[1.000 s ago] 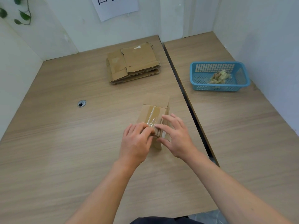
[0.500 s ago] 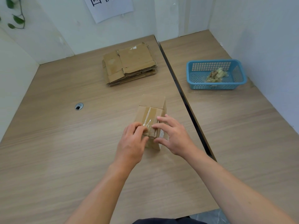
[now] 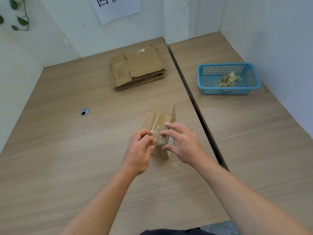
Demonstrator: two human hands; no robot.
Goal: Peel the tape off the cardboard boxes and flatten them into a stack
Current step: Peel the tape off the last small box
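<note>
The small cardboard box (image 3: pixel 160 116) stands mid-surface (image 3: pixel 67 150), its long axis laid roughly from 6 to 12 o'clock. The tape strip (image 3: pixel 158 123) runs along that axis on the top face. Its lifted near end is pinched in the narrow grip of the left hand (image 3: pixel 139 150), so the stuck length lies toward 12 — a pull that way is judged needed. The box is steadied at 3 o'clock by the right hand (image 3: pixel 184 145), fingers spread, its forefinger just beside the strip — possibly obstructing. The flattened stack (image 3: pixel 138 68) lies at 12, the blue basket (image 3: pixel 202 77) at 2, well apart
</note>
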